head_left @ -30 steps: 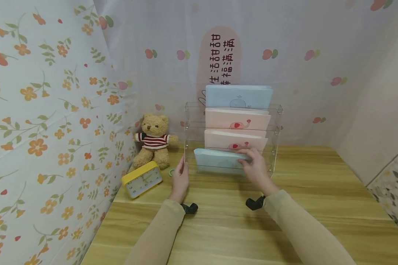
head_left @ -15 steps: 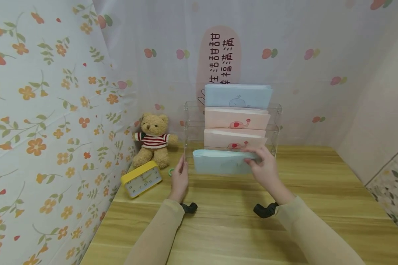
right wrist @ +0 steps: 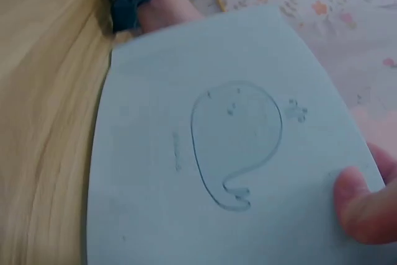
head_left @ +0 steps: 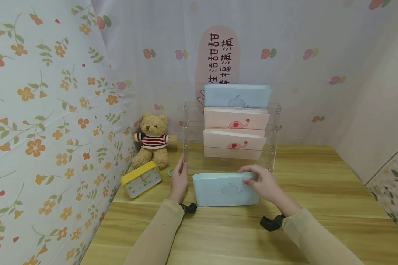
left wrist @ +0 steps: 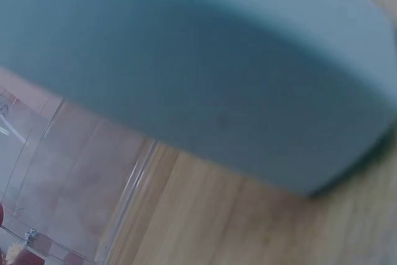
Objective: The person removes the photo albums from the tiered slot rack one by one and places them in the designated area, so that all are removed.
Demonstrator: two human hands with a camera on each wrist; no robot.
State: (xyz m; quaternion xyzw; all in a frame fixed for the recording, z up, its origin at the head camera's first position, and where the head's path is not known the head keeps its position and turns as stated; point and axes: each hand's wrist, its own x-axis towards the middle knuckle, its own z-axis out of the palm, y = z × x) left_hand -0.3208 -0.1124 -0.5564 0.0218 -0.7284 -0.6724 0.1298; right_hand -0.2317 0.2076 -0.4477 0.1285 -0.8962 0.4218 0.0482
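My right hand (head_left: 263, 184) pinches a light blue notebook (head_left: 223, 193) by its top right edge, thumb in front and fingers behind. A whale line drawing marks its cover. The notebook stands upright at the wooden table, in front of a clear acrylic rack (head_left: 275, 147); whether its lower edge touches the table I cannot tell. In the right wrist view the thumb (right wrist: 363, 206) presses on the notebook's cover. My left hand (head_left: 179, 182) holds the rack's left side panel by its edge. In the left wrist view the notebook (left wrist: 186, 79) hides most of the rack.
Two pink notebooks with elephant drawings, an upper one (head_left: 219, 117) and a lower one (head_left: 217, 141), stand in the rack below a blue notebook (head_left: 219, 95). A teddy bear (head_left: 153, 140), a yellow alarm clock (head_left: 140, 180) and a green ring (head_left: 171, 172) are at the left.
My right hand has drawn the light blue notebook out of the rack's lowest tier, towards me and down to the table. My left hand stays on the rack.
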